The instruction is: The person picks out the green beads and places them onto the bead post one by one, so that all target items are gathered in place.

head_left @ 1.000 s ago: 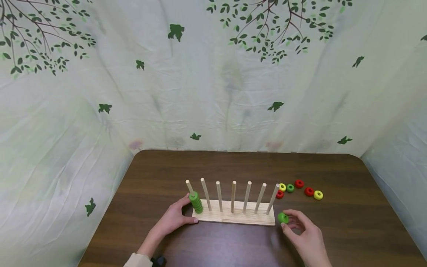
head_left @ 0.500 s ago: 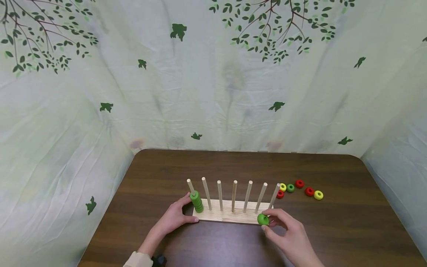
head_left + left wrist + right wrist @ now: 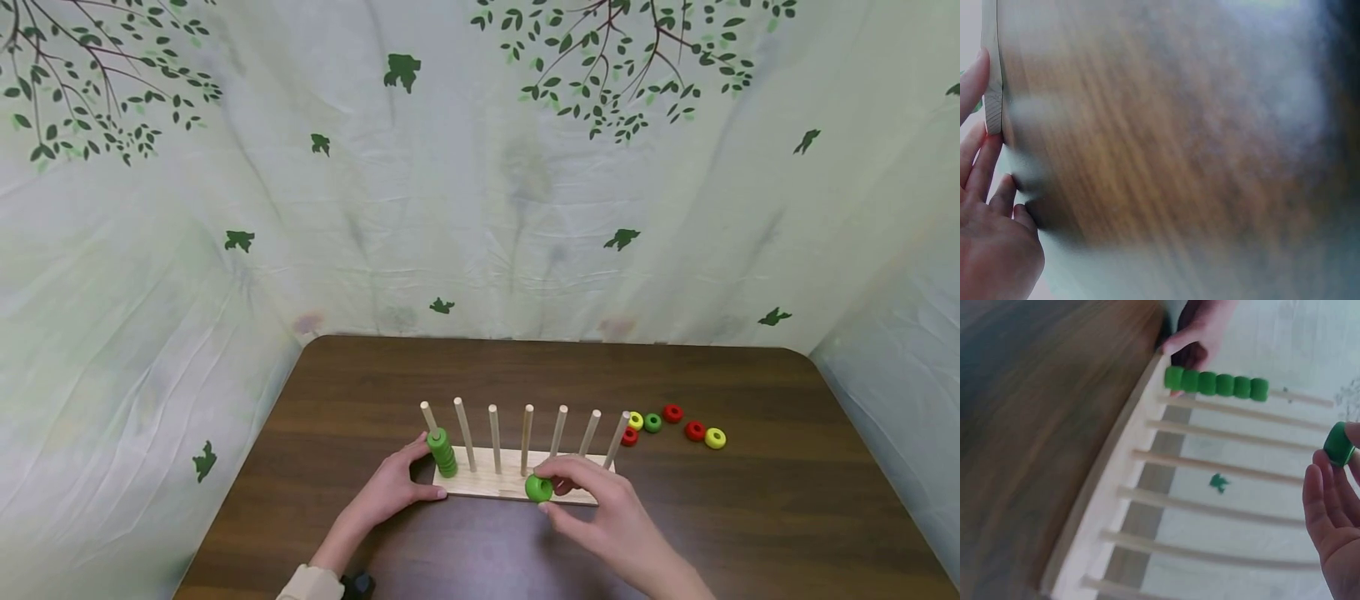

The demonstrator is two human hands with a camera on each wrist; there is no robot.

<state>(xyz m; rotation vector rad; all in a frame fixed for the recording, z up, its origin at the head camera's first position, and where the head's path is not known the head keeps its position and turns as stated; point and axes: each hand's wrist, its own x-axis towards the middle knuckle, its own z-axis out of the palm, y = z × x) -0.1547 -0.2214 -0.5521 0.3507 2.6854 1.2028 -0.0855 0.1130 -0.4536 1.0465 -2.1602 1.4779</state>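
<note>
My right hand (image 3: 600, 504) pinches a green ring (image 3: 538, 488) between thumb and fingers, in front of the middle pegs of a wooden peg rack (image 3: 483, 485). In the right wrist view the held ring (image 3: 1338, 445) is level with the upper parts of the pegs. Several green rings (image 3: 442, 454) are stacked on the leftmost peg, whose tip stands out above them; the other pegs are bare. My left hand (image 3: 393, 483) holds the rack's left end, thumb at the front edge and fingers behind. The left wrist view shows that hand (image 3: 997, 231) at the base's end.
Behind the rack's right end lie loose rings: red rings (image 3: 672, 413), yellow rings (image 3: 716, 438) and a green one (image 3: 652, 422). The brown table (image 3: 360, 375) ends at a pale cloth backdrop (image 3: 450, 208) printed with leaves.
My right hand has carried the green ring leftward, from beyond the rack's right end to in front of its middle. The left hand and the rack stay in place.
</note>
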